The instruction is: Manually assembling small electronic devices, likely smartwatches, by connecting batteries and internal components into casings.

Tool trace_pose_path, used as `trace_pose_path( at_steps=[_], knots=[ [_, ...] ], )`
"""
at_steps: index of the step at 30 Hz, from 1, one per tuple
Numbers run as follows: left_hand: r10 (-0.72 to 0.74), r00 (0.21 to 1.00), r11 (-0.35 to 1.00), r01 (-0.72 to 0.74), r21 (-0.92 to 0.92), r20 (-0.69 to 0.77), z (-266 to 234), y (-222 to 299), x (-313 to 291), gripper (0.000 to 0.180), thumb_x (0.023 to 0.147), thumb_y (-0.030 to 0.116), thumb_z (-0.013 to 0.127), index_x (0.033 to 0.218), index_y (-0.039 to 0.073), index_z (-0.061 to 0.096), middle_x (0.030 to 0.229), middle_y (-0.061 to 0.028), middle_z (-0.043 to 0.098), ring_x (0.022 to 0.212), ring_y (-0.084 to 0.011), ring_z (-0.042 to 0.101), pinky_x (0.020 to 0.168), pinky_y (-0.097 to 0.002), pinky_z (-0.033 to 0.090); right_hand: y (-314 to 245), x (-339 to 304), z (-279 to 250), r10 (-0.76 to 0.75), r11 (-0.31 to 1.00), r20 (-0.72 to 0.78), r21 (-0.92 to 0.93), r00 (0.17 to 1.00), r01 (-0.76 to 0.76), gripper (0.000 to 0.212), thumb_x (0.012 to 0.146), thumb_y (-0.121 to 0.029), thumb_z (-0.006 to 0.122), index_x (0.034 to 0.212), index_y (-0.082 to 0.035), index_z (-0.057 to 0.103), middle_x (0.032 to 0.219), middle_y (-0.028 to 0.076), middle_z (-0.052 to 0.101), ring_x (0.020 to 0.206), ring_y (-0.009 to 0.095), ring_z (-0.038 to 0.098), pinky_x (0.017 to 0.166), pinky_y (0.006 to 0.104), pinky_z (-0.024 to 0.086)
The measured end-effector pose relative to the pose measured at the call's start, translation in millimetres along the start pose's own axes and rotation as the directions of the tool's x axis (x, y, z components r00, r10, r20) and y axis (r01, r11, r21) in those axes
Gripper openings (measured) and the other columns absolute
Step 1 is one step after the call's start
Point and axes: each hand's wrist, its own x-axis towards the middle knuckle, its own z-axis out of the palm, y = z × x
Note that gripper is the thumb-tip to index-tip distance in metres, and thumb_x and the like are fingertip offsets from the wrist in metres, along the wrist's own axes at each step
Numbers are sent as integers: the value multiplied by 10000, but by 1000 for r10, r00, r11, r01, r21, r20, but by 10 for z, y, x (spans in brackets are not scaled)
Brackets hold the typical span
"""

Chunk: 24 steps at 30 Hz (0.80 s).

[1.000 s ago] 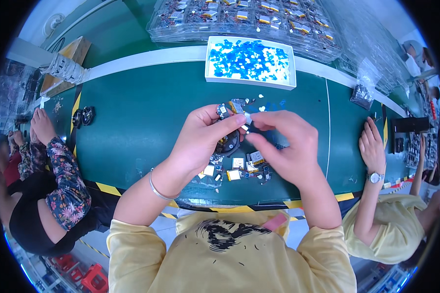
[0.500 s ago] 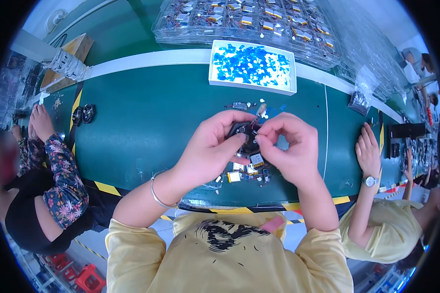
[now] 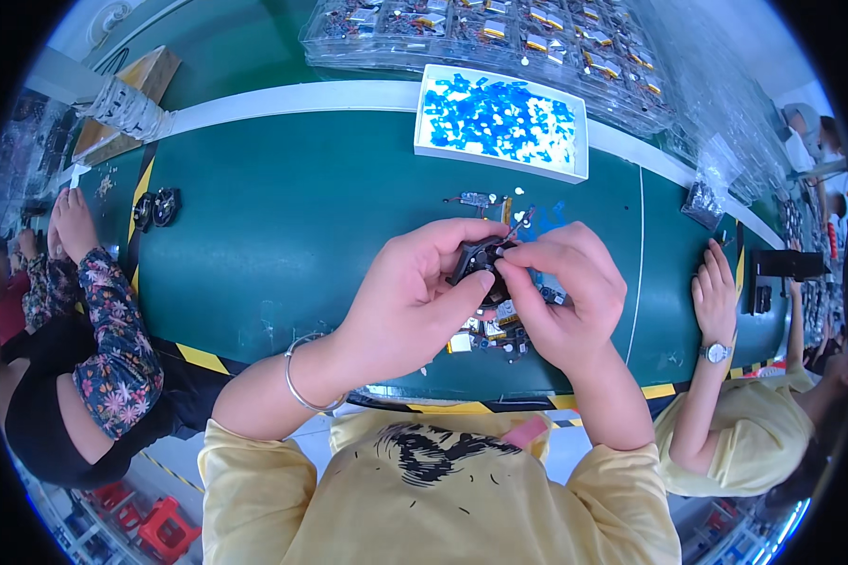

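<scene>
A: Frame centre. Small black component (image 3: pixel 474 261) pinched between both hands, above the table.

B: Fingers?

A: Left hand (image 3: pixel 415 297) curls around it, thumb beneath. Right hand (image 3: pixel 567 292) closes thumb and forefinger narrowly on its right edge.

B: Surface?

A: Green worktable (image 3: pixel 283 217); small loose parts (image 3: pixel 493 331) lie beneath the hands. White tray of blue pieces (image 3: pixel 501 121) at upper centre. A co-worker's hand (image 3: pixel 716 294) rests flat at right.

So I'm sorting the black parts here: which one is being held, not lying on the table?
The small black part pinched between both hands; the black pair lies untouched at far left.
</scene>
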Motion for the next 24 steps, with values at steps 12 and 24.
trace_pose_path(
  at_steps=[12,24],
  knots=[
    [-106,994,992,106,74,3,-53,94,21,293,889,-52,452,1181,-43,478,995,-74,586,823,-73,581,688,-230,528,41,18,30,-14,999,35,49,999,12,145,644,47,710,757,-23,652,713,67,593,630,197,556,570,289,433],
    [-152,988,974,150,167,0,-81,130,58,373,878,-97,444,1242,-15,458,1118,-88,567,941,-117,589,751,-250,543,53,62,49,271,933,148,201,951,-297,185,716,57,665,817,-41,545,725,38,549,646,135,546,590,257,444]
  ],
)
